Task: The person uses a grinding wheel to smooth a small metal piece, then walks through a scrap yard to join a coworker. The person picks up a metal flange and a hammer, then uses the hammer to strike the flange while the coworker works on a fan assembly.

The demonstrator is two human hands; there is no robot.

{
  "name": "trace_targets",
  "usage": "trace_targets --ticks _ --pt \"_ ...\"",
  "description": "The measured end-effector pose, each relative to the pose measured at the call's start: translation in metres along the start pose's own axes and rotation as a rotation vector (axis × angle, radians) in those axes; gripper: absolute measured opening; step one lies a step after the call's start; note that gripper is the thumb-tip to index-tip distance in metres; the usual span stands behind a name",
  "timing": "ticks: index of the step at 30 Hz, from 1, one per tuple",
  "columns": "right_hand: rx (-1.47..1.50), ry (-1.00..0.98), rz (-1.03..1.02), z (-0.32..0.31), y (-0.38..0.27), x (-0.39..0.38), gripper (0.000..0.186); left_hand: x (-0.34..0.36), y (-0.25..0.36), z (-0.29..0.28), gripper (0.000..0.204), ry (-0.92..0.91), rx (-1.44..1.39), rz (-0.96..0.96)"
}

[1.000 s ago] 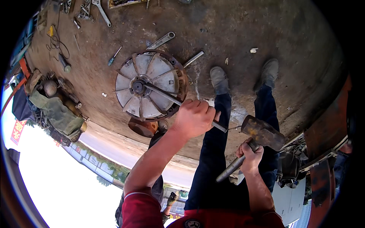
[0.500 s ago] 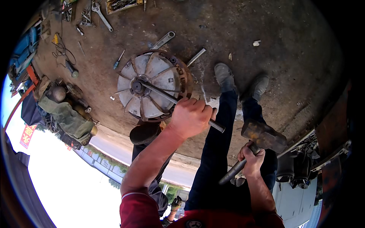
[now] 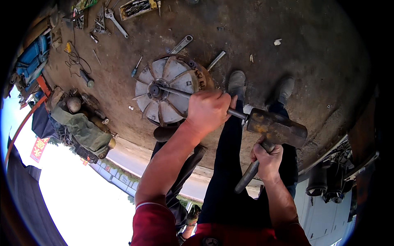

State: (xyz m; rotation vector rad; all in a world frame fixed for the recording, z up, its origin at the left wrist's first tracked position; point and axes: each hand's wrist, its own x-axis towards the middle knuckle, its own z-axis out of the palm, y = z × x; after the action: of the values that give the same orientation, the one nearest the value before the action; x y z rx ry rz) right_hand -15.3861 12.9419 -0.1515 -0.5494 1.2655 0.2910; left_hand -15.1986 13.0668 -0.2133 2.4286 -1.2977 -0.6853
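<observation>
My left hand (image 3: 209,110) is closed around a long steel bar (image 3: 177,91). The bar's far tip rests at the dark hub (image 3: 155,90) of a round, ribbed metal casting (image 3: 144,76) on the ground. In my right hand (image 3: 268,160) is the handle of a sledgehammer, gripped below the head. The rusty block-shaped sledgehammer head (image 3: 279,128) meets the bar's near end, or sits very close to it. My fingers hide the middle of the bar.
An open-end wrench (image 3: 182,44) and a short metal tube (image 3: 216,60) lie beyond the casting. A screwdriver (image 3: 136,67), an adjustable wrench (image 3: 117,23) and a corded tool (image 3: 86,78) lie further left. Another person's gloved hand (image 3: 193,215) and legs are near my left arm.
The sledgehammer has swung left and up, its head coming to the bar's near end. My left hand keeps its grip on the bar. The whole view has shifted slightly.
</observation>
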Motion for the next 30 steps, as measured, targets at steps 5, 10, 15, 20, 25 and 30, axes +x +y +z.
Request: trace_targets --ticks 5,10,15,20,25,30 --pt "0.097 0.112 -0.131 0.002 0.01 -0.012 0.009 -0.001 0.0 0.001 0.033 -0.019 0.039 0.013" --pt "-0.087 0.078 -0.071 -0.006 0.003 -0.006 0.007 -0.007 0.0 0.009 0.033 -0.01 0.006 0.038" --pt "0.279 0.238 -0.441 -0.052 -0.04 -0.022 0.011 -0.006 0.002 0.001 0.033 -0.018 -0.002 0.039" --pt "0.47 0.397 -0.546 -0.052 -0.033 -0.031 0.017 -0.01 0.0 0.001 0.032 -0.023 -0.045 0.031" --pt "-0.193 -0.018 0.034 -0.017 0.027 -0.012 0.009 -0.004 -0.011 0.006 0.033 -0.012 0.033 0.051" --pt "0.134 0.205 0.014 -0.02 0.04 -0.026 0.007 -0.025 -0.006 0.007 0.034 -0.068 0.013 0.088"
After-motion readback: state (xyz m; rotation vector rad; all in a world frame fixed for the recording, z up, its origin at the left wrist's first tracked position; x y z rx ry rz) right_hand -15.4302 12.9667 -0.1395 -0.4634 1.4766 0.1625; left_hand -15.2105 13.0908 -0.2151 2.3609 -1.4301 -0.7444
